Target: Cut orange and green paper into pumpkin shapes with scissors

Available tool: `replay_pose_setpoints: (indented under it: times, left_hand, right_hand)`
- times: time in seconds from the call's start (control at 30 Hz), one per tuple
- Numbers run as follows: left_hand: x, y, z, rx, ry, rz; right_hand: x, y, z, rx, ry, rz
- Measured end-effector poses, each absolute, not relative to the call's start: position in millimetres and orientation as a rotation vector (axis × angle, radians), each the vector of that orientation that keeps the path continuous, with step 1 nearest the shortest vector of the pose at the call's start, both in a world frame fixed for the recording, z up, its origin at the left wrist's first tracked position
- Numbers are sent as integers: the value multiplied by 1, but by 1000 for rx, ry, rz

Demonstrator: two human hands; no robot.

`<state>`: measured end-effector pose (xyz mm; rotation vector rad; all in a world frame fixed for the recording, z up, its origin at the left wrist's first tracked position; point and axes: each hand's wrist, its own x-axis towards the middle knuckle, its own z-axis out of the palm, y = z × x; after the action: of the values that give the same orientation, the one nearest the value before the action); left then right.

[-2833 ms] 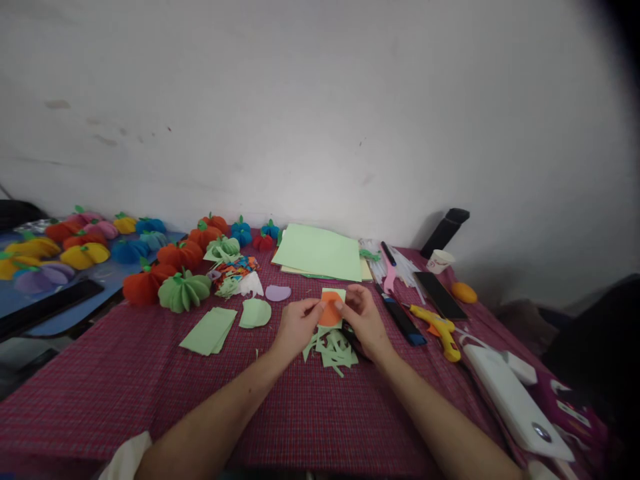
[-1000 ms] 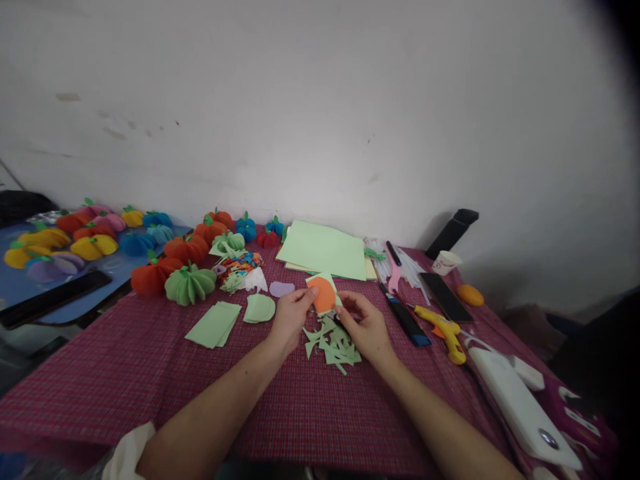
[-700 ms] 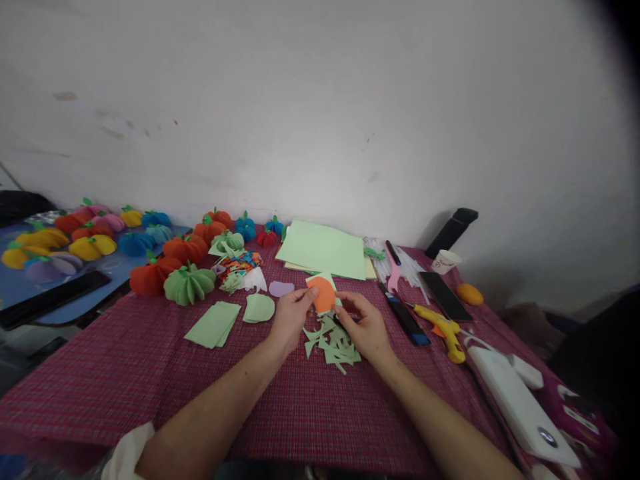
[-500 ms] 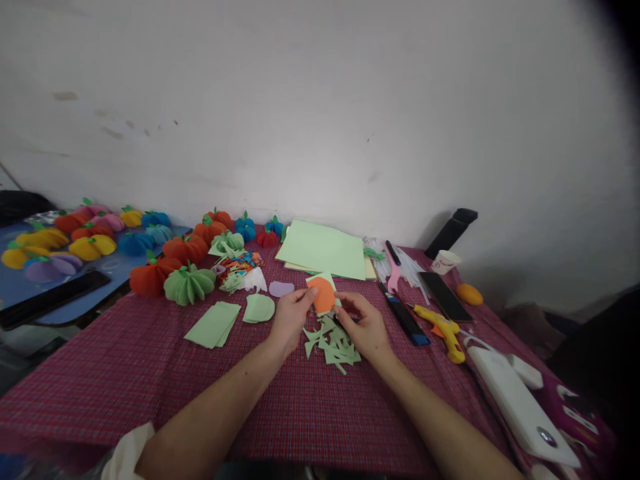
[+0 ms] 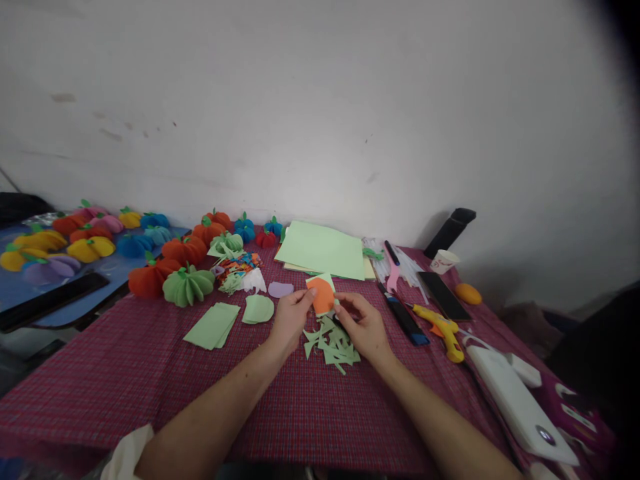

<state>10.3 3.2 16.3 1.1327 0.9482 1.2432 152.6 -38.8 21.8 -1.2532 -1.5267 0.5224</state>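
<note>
My left hand (image 5: 289, 321) pinches a small pale green paper with an orange paper circle (image 5: 323, 295) laid on it, holding it tilted just above the red checked tablecloth (image 5: 125, 387). My right hand (image 5: 364, 325) is next to it, low over a heap of green paper scraps (image 5: 333, 345). Its fingers are curled round a small dark thing that I cannot make out.
Cut green circles (image 5: 259, 309), folded green strips (image 5: 211, 325) and a purple piece (image 5: 280, 289) lie to the left. Paper pumpkins (image 5: 187, 285) fill the far left. Green sheets (image 5: 323, 250) lie behind. A yellow glue gun (image 5: 440, 327), phone (image 5: 440, 287), paper cup (image 5: 443, 261) and white device (image 5: 520, 407) lie right.
Earlier both hands held the green paper with the orange circle. My right hand has let go and dropped to the scraps; my left hand raised the paper slightly. Over the last second almost nothing moved.
</note>
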Motion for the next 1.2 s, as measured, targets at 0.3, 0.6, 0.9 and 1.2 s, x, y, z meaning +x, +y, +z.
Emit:
replay_pose_setpoints:
  times: [0.3,0.6,0.9,1.2]
  left_hand:
    - [14,-5,23,1130,836,1222]
    - [18,-6,16,1087,747,1130]
    - [17,-8,24,889,625,1042]
    - [4,3,26,1122,688,893]
  right_hand:
    - [152,-32,26,-1060,-1126,993]
    - [156,-30,20,-995,-1122,1052]
    - [154,-31,21,-954,-1126,1090]
    - [155,-33,26,-947,-1186,1137]
